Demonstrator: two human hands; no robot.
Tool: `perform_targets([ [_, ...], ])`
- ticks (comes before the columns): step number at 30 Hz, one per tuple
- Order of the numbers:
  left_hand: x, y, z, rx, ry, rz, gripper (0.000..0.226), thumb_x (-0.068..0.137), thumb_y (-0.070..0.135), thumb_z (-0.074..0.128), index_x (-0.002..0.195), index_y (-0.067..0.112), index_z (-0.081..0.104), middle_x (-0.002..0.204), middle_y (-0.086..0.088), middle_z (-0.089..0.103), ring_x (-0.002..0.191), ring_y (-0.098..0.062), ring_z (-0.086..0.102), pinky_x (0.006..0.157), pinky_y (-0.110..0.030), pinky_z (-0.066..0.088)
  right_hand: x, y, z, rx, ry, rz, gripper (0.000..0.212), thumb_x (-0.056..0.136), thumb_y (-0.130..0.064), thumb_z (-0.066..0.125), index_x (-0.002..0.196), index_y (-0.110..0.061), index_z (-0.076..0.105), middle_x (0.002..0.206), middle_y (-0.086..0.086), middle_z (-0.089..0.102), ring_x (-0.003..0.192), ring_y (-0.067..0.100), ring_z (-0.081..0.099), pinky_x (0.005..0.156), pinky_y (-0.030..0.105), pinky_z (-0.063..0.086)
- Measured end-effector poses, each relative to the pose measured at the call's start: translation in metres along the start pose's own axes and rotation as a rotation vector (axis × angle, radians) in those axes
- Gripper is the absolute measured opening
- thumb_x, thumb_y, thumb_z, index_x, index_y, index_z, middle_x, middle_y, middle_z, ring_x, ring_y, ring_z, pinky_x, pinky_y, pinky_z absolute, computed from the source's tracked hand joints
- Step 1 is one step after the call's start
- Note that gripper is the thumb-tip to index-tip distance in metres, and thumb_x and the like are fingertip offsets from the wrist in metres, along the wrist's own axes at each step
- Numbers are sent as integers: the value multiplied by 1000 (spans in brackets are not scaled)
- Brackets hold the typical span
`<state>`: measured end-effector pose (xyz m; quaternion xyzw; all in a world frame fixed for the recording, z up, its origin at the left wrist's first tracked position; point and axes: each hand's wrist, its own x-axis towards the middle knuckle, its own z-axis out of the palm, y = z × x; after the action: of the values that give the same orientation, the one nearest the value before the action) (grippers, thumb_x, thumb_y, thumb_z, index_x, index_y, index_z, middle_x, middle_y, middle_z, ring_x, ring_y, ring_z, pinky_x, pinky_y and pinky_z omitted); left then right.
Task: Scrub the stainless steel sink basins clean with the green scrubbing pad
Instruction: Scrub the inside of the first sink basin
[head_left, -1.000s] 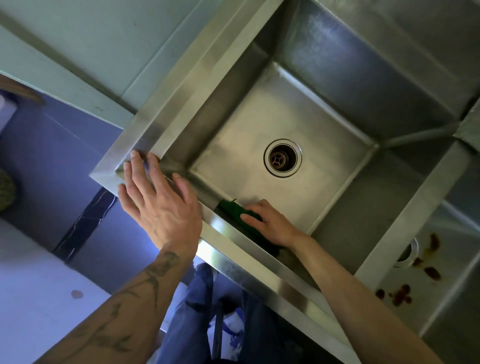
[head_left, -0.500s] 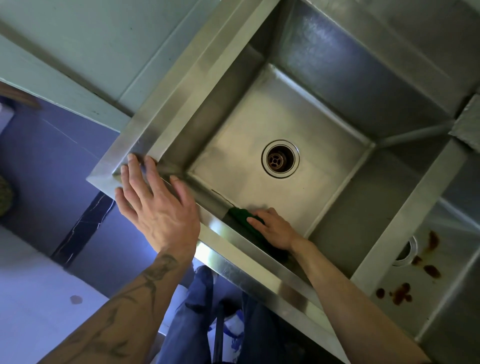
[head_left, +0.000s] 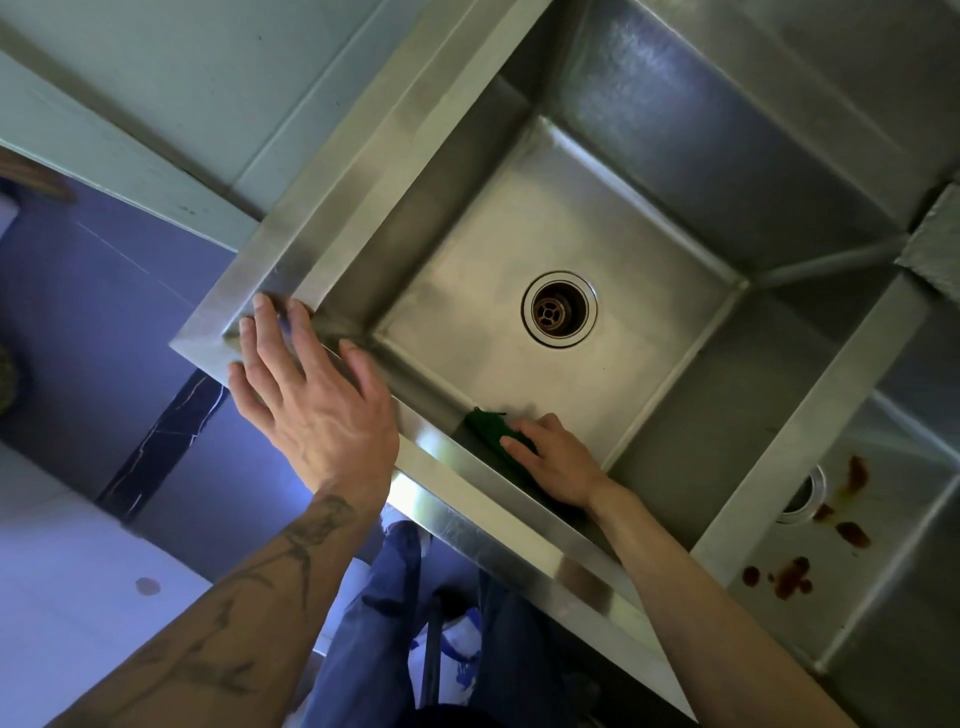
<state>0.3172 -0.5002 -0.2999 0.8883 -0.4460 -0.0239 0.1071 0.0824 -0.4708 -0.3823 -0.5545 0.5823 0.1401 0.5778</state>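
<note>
- The square stainless steel sink basin (head_left: 519, 239) has a round metal drain (head_left: 559, 308) in the middle of its floor.
- The green scrubbing pad (head_left: 488, 423) lies nearer the person than the drain, where the floor meets the basin's front wall.
- The right hand (head_left: 558, 460) presses on the pad, its fingers (head_left: 514, 441) laid flat over it, not curled round it.
- The left hand (head_left: 317, 405) rests on the flat steel rim (head_left: 291, 260) left of the drain, fingers spread and straight, gripping nothing.
- A second steel basin (head_left: 883, 597), right of the drain, carries reddish-brown stains (head_left: 787, 574).
</note>
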Motion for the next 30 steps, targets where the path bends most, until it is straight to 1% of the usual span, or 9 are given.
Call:
perform_targets([
  [4, -1, -1, 1, -6, 1, 3, 56, 104, 32, 48, 157, 14, 46, 172, -7, 32, 160, -28, 27, 131, -53, 16, -36, 21, 1, 75, 61, -74, 32, 106, -53, 48, 128, -34, 61, 116, -5, 52, 100, 13, 60, 90, 28, 47],
  [9, -1, 0, 0, -9, 1, 6, 54, 105, 29, 47, 157, 14, 46, 173, -7, 32, 161, -27, 26, 131, -52, 16, 6, 16, -6, -48, -84, 101, 47, 111, -44, 41, 151, -22, 49, 147, 12, 44, 130, 33, 52, 114, 44, 42],
  [12, 0, 0, 0, -5, 7, 14, 54, 105, 28, 47, 157, 13, 46, 173, -7, 32, 161, -28, 27, 131, -52, 16, 21, 19, -13, -128, -142, 86, 48, 110, -43, 44, 152, -20, 48, 153, 14, 40, 135, 33, 48, 117, 44, 38],
  [17, -1, 1, -1, -6, -2, 2, 54, 106, 29, 47, 158, 14, 45, 173, -6, 31, 161, -27, 26, 131, -51, 15, 10, 24, -13, -155, -112, 89, 44, 111, -42, 43, 149, -21, 50, 149, 11, 45, 131, 30, 50, 109, 37, 41],
  [20, 0, -1, -1, 2, -3, 5, 55, 105, 30, 47, 158, 14, 45, 173, -6, 31, 161, -27, 26, 131, -51, 15, -15, 16, -18, -85, -127, 56, 37, 111, -41, 42, 135, -19, 59, 129, 6, 61, 119, 24, 59, 99, 37, 47],
  [23, 0, 0, -1, 3, -6, 1, 56, 104, 31, 47, 158, 15, 45, 173, -6, 31, 161, -27, 26, 131, -51, 15, -58, 12, -28, 26, -78, -17, 34, 104, -62, 43, 114, -37, 63, 107, -10, 64, 98, 5, 61, 94, 37, 51],
  [25, -1, 1, -2, -1, -10, 4, 56, 104, 31, 47, 158, 14, 45, 173, -6, 30, 161, -27, 25, 131, -51, 14, -85, 10, -29, 60, -11, -72, 43, 92, -83, 37, 107, -51, 59, 105, -17, 60, 99, -1, 59, 92, 31, 51],
  [26, 0, 1, -2, -1, -15, 4, 56, 105, 31, 47, 158, 14, 44, 174, -6, 30, 161, -27, 25, 132, -51, 13, -90, 10, -27, 76, 17, -70, 41, 91, -84, 37, 106, -53, 59, 106, -17, 59, 100, 0, 60, 93, 32, 51],
  [30, 0, 2, -4, 4, -29, -2, 56, 105, 30, 47, 158, 13, 44, 174, -7, 29, 161, -28, 24, 132, -51, 13, -66, 9, -13, 6, 72, 81, 34, 106, -54, 46, 126, -33, 65, 118, 0, 56, 109, 23, 61, 101, 45, 49],
])
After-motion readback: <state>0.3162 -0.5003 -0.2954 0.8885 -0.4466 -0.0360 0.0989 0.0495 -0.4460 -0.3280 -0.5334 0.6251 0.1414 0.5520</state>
